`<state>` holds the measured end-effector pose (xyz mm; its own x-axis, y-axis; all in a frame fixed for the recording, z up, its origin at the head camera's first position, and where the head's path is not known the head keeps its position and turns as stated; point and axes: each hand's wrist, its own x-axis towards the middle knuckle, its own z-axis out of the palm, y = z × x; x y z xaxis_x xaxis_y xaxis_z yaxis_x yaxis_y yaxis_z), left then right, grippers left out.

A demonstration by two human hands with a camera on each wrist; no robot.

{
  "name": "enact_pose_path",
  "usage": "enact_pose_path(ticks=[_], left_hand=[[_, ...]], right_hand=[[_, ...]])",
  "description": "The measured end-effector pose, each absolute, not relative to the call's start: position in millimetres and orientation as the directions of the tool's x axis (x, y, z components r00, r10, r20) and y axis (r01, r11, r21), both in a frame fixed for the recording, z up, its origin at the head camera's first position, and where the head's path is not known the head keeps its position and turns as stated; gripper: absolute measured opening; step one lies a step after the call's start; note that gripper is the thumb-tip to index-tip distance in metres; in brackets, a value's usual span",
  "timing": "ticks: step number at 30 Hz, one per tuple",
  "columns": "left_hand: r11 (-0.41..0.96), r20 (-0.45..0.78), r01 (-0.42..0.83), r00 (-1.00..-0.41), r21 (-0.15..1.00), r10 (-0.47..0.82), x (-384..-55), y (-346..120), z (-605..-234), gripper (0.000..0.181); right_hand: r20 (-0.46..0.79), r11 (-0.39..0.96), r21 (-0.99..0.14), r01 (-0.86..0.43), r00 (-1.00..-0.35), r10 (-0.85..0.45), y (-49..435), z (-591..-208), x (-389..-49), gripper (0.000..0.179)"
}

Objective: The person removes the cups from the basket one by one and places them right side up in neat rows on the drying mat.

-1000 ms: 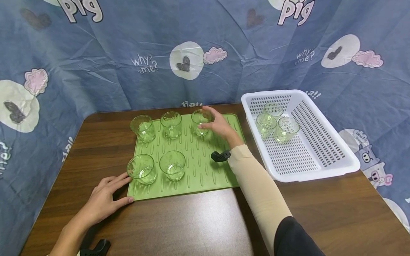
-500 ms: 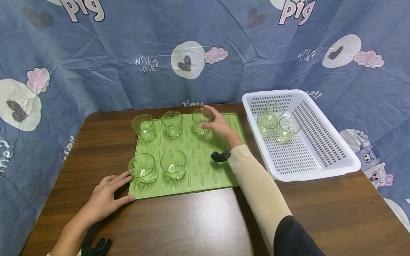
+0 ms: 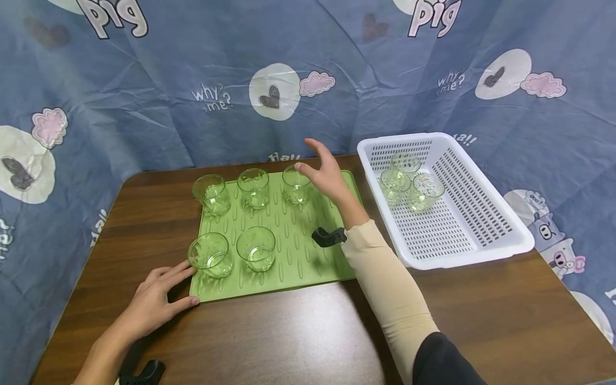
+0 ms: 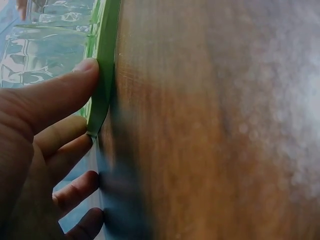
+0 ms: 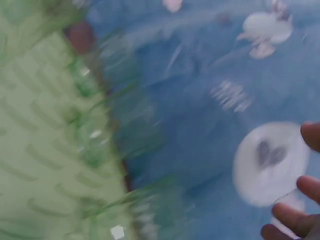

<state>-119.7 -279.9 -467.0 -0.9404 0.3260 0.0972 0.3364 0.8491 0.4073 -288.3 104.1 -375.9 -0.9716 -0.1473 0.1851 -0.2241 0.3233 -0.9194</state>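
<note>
Back-right glass (image 3: 294,190) near 9 o'clock from the right hand (image 3: 331,177), the nearer hand.
Seen from the head, the left hand (image 3: 156,302) lies with fingers loosely extended at the edge of the green mat (image 3: 308,251), gripping no glass; the front-left glass (image 3: 212,256) is at its 2 o'clock, contact unclear. The mat's long axis runs roughly 9 to 3 o'clock. The back-right glass stands upright on it, its axis vertical. The right hand, thumb and fingers spread wide, holds nothing; its thumb overlaps that rim, touch uncertain. The white basket (image 3: 474,195), between 3 and 4 o'clock from it, holds three glasses (image 3: 423,197).
</note>
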Motion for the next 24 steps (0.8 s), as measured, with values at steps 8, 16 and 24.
enact_pose_path(ticks=[8,16,24], left_hand=[[0.848,0.100,0.334,-0.941,0.411,0.322,-118.8,-279.8,-468.7,0.066],[0.852,0.090,0.329,-0.943,0.407,0.320,-117.2,-279.5,-467.7,0.066],[0.848,0.111,0.342,-0.939,0.405,0.326,-119.8,-279.5,-468.0,0.065]], right_hand=[[0.288,0.362,-0.872,-0.330,-0.943,-0.167,113.4,-334.2,-241.9,0.051],[0.393,0.388,-0.807,-0.445,-0.895,-0.210,141.9,-315.1,-202.6,0.049],[0.418,0.442,-0.773,-0.456,-0.889,-0.186,201.8,-300.4,-198.4,0.049]])
